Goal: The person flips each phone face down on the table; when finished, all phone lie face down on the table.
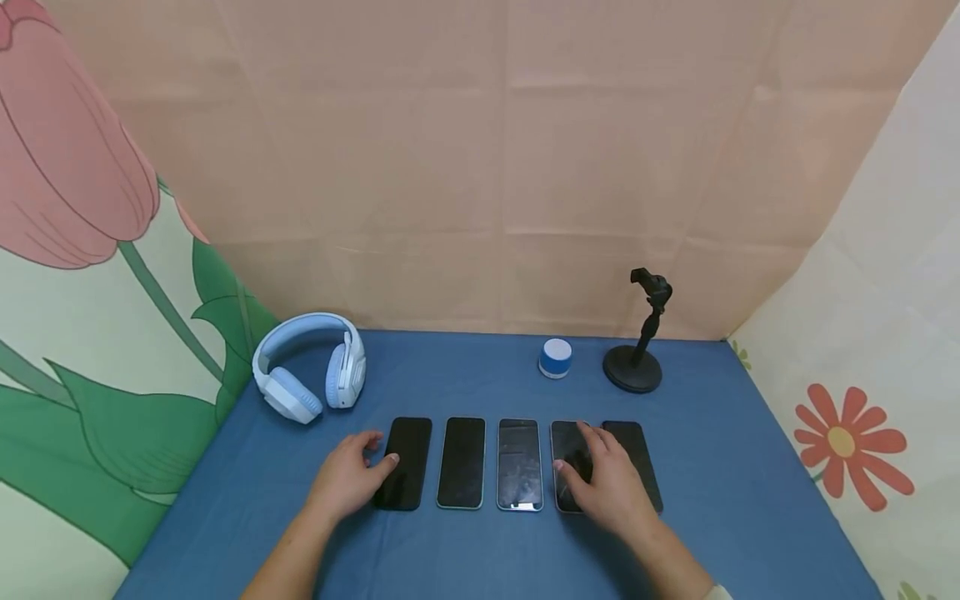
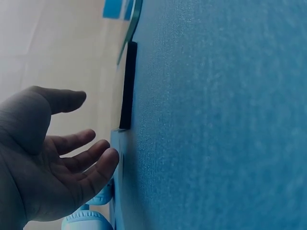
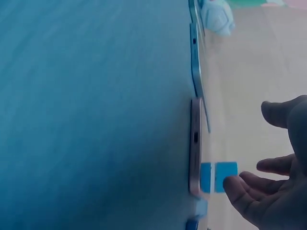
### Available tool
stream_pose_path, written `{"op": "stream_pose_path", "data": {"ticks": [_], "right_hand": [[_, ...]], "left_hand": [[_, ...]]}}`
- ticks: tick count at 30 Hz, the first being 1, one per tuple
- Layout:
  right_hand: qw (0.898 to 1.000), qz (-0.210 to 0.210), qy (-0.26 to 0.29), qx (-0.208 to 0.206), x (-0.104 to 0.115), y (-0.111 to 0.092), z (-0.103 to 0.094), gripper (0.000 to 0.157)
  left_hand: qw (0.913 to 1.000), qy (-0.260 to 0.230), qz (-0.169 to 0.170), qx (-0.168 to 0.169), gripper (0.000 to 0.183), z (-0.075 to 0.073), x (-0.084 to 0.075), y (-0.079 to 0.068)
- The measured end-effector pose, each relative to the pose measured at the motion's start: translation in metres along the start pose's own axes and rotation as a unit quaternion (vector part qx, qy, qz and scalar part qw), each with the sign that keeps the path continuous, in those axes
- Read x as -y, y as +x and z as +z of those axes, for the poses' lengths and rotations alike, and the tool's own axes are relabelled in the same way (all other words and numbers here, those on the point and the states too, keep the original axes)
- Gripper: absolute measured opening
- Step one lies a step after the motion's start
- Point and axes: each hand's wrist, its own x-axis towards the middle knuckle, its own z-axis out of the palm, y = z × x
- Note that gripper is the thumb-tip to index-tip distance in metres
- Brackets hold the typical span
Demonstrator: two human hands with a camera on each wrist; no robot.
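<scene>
While five dark-screened phones lie flat in a row across the blue bench (image 1: 450, 554), running roughly parallel to its far edge, a person's two hands are held over the two ends of that row. The left hand (image 1: 347, 481) is on the side toward the bench's left edge, its thumb reaching over the side of the leftmost phone (image 1: 407, 467). Its fingers are bent and stand apart from the thumb, with nothing between them. The right hand (image 1: 611, 487), on the side toward the bench's right edge, covers part of the fourth phone (image 1: 567, 443) and part of the fifth phone (image 1: 633, 446). Its thumb and fingers are also spread apart and grip nothing. In both wrist views a gap shows between the fingers and the nearest phone; from the head view alone, I cannot tell whether they touch.

Between the hands lie the second phone (image 1: 461, 462) and the third phone (image 1: 519, 462), the latter with pale reflections on its glass. Narrow gaps separate the first four.

Near the bench's far left corner stand light blue headphones (image 1: 347, 375), headband up. A white and blue jar (image 1: 555, 358) sits close to the far edge, right of its middle. Nearer the far right corner, a black stand (image 1: 632, 367) rises from a round base. A plain tan backdrop (image 1: 450, 167) hangs behind the far edge.
</scene>
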Motion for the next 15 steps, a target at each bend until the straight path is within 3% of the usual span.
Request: {"op": "stream_pose_path", "data": {"ticks": [15], "right_hand": [[0.995, -0.017, 0.084, 0.049, 0.031, 0.008, 0.011, 0.072]], "left_hand": [[0.9997, -0.017, -0.015, 0.013, 0.050, -0.003, -0.003, -0.001]]}}
